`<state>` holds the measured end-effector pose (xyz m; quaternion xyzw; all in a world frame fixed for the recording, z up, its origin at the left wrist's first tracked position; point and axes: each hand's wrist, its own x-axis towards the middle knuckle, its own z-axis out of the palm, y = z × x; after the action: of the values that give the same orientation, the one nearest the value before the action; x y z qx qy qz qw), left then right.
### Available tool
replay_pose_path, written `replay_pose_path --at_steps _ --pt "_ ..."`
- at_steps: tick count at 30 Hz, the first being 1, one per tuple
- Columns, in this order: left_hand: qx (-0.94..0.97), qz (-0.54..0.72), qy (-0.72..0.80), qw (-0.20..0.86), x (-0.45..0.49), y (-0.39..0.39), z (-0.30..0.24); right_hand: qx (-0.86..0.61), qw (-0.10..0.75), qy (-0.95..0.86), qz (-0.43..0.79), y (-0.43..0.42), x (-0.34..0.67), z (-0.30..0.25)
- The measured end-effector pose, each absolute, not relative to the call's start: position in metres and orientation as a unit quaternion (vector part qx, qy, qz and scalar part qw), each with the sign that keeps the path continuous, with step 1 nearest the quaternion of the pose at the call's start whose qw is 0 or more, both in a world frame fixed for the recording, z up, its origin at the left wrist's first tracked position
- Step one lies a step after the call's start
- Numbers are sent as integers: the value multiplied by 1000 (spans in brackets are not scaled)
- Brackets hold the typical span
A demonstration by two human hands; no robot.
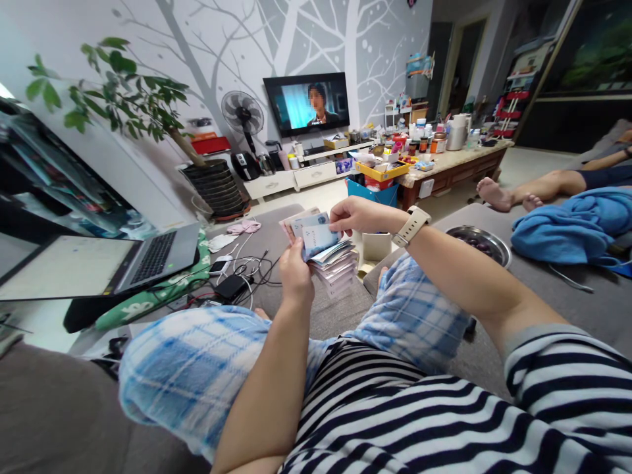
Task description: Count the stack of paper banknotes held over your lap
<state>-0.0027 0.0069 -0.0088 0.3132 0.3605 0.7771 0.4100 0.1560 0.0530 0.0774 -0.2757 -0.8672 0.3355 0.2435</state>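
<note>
Striped shirt (395, 411) nearest, the left hand (296, 271) clamps a card stack (336, 268) while the right hand (351, 216) pinches the front card (315, 239)'s edge.

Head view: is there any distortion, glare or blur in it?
Head view: wide-angle stretch toward the edges, as at the striped sleeve; laptop screen washed out; a patch of the television pixelated; small print on the held papers unreadable.
</note>
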Motion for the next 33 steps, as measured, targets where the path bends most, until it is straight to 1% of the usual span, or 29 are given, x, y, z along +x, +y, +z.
replay_pose_path --at_steps 6,33 --pt "311 776 377 399 -3 6 -8 -271 245 -867 339 53 156 77" --pt "309 783 342 418 -2 7 -6 -262 253 -861 354 51 156 79"
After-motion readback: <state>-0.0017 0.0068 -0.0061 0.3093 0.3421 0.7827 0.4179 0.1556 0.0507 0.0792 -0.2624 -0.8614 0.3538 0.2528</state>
